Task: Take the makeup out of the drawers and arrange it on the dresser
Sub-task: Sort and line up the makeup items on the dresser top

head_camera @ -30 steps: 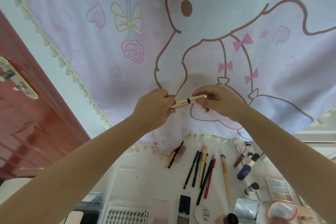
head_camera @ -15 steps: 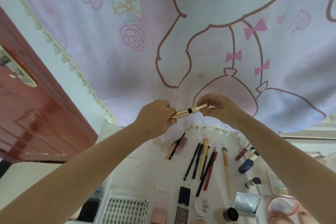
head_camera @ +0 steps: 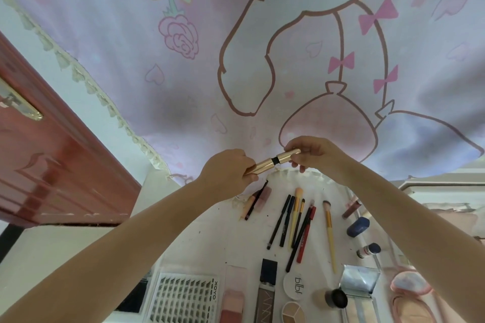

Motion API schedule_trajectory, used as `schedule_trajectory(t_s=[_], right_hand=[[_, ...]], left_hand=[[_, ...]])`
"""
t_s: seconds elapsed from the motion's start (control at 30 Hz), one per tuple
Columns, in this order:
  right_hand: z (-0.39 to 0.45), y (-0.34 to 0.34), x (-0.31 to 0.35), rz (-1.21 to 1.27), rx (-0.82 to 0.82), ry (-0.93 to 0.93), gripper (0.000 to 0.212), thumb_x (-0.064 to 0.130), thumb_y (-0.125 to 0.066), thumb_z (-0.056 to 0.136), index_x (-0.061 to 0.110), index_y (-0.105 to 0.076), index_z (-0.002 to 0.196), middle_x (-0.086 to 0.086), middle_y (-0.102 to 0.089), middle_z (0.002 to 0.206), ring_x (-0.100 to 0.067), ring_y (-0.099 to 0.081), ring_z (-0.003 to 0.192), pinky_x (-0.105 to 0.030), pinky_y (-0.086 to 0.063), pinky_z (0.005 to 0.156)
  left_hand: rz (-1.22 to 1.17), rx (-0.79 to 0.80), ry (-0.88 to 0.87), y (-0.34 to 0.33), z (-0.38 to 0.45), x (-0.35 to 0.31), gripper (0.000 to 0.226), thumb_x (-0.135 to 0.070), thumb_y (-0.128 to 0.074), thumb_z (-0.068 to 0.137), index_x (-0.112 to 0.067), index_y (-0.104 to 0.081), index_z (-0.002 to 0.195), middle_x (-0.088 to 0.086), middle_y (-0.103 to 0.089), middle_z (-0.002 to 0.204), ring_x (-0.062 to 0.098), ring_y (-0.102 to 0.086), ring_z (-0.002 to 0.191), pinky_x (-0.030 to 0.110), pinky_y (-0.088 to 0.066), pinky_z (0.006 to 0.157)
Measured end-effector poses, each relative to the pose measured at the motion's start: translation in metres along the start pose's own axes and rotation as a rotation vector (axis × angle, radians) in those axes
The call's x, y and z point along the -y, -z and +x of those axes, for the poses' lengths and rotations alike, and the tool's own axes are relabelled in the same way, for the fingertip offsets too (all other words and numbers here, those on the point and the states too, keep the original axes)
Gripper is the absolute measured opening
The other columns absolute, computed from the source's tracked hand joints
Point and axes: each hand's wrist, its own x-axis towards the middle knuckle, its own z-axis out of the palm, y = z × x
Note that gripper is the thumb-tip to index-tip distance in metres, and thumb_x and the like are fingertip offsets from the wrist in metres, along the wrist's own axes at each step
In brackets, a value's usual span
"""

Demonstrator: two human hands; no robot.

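While both hands are hovering above the dresser, the left hand is gripping one end of a gold tube and the right hand is pinching the other. Fingers are hiding both tube ends. Below, pencils and brushes are lying in a row; a lash tray and compacts are getting cut off by the frame's bottom edge.

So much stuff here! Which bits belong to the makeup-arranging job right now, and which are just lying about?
In the job:
gold tube, held by left hand and right hand
brushes and pencils laid out on the dresser
false-lash tray

Just about:
cartoon cloth
red wooden door
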Motion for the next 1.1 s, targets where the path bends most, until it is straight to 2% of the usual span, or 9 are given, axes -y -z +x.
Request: schedule_trajectory(t_s=[0.13,0.23,0.4,0.57,0.7,0.83,0.9,1.0,1.1], right_hand=[[0.005,0.002,-0.013,0.011,0.007,0.003,0.037,-0.018,-0.049,0.081,0.017,-0.062,0.081,-0.005,-0.058,0.081,-0.019,-0.054,0.073,-0.017,-0.049,0.065],[0.011,0.001,-0.025,0.038,0.026,-0.023,0.037,-0.02,-0.048,0.081,0.015,-0.061,0.08,-0.001,-0.062,0.076,-0.006,-0.058,0.067,-0.013,-0.05,0.062],[0.02,0.0,-0.053,0.063,0.068,-0.126,0.037,-0.02,-0.044,0.083,0.013,-0.061,0.081,0.012,-0.069,0.065,0.002,-0.061,0.061,-0.013,-0.051,0.062],[0.029,-0.001,-0.068,-0.014,0.068,-0.216,0.032,-0.015,-0.046,0.085,0.013,-0.061,0.084,0.004,-0.062,0.074,0.003,-0.059,0.058,-0.012,-0.05,0.061],[0.038,-0.013,-0.085,-0.174,0.055,-0.356,0.016,0.001,-0.048,0.09,0.011,-0.051,0.102,0.004,-0.056,0.076,-0.002,-0.057,0.059,-0.006,-0.046,0.052],[0.049,-0.026,-0.108,-0.24,0.034,-0.504,0.025,0.008,-0.05,0.089,0.004,-0.05,0.114,-0.005,-0.059,0.089,-0.009,-0.054,0.064,-0.01,-0.044,0.047],[0.054,-0.032,-0.118,-0.3,0.029,-0.537,0.03,0.009,-0.052,0.088,0.004,-0.052,0.118,-0.012,-0.06,0.102,-0.016,-0.057,0.074,-0.017,-0.045,0.058],[0.064,-0.038,-0.13,-0.438,0.049,-0.545,0.032,0.011,-0.052,0.088,0.007,-0.054,0.12,-0.015,-0.056,0.121,-0.026,-0.054,0.108,-0.027,-0.044,0.086],[0.072,-0.042,-0.138,-0.523,0.087,-0.546,0.034,0.013,-0.049,0.09,0.006,-0.053,0.123,-0.014,-0.052,0.129,-0.026,-0.048,0.119,-0.029,-0.038,0.097]], left_hand=[[-0.099,0.096,0.033,-0.013,0.002,-0.001,0.026,-0.034,-0.043,0.095,-0.012,-0.057,0.093,-0.009,-0.031,0.068,0.014,-0.041,0.075,0.015,-0.029,0.057],[-0.174,0.162,0.059,-0.026,0.003,-0.001,0.022,-0.031,-0.043,0.096,-0.014,-0.047,0.081,-0.009,-0.033,0.066,0.014,-0.042,0.074,0.021,-0.031,0.063],[-0.374,0.24,0.065,-0.052,0.0,0.005,0.024,-0.019,-0.044,0.096,-0.018,-0.044,0.072,-0.01,-0.039,0.059,0.005,-0.038,0.052,0.011,-0.03,0.049],[-0.417,0.264,0.11,-0.071,0.006,0.008,0.019,-0.02,-0.044,0.096,-0.012,-0.053,0.082,-0.01,-0.041,0.059,0.003,-0.038,0.051,0.012,-0.03,0.05],[-0.403,0.292,0.187,-0.093,0.009,0.006,0.027,-0.026,-0.045,0.096,-0.007,-0.059,0.109,0.006,-0.063,0.09,0.017,-0.056,0.074,0.019,-0.042,0.066],[-0.397,0.326,0.274,-0.122,0.008,-0.004,0.029,-0.026,-0.046,0.095,-0.003,-0.059,0.105,0.008,-0.06,0.116,0.025,-0.06,0.097,0.026,-0.044,0.076],[-0.402,0.346,0.33,-0.136,0.01,-0.008,0.03,-0.028,-0.047,0.095,-0.002,-0.059,0.104,0.01,-0.061,0.114,0.026,-0.06,0.097,0.028,-0.046,0.077],[-0.39,0.382,0.402,-0.155,0.014,-0.013,0.032,-0.031,-0.048,0.094,-0.003,-0.057,0.106,0.013,-0.064,0.107,0.026,-0.061,0.098,0.03,-0.047,0.077],[-0.409,0.391,0.456,-0.171,0.019,-0.017,0.03,-0.029,-0.048,0.094,-0.004,-0.056,0.108,0.012,-0.064,0.108,0.025,-0.06,0.1,0.03,-0.047,0.077]])
